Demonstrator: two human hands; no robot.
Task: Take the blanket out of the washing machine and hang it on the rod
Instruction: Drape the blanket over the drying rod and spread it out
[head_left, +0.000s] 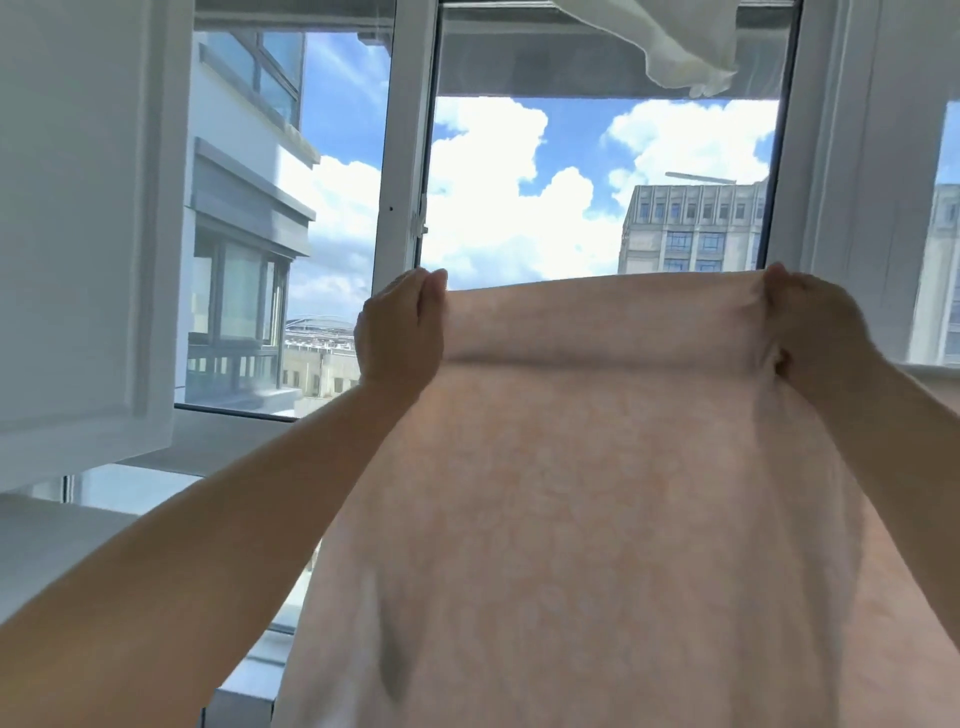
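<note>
A pale pink blanket (597, 493) is stretched out in front of me, filling the lower middle and right of the head view. My left hand (400, 327) grips its upper left corner. My right hand (815, 322) grips the upper right corner. Its top edge runs taut between the two hands at window height, and the cloth hangs down out of the frame. No rod and no washing machine are in view.
A white window frame (402, 156) stands straight ahead, with sky and buildings beyond. A white cabinet door (88, 234) juts out at the left. A white cloth (685, 47) hangs from above at the top right. A sill (208, 447) runs below the window.
</note>
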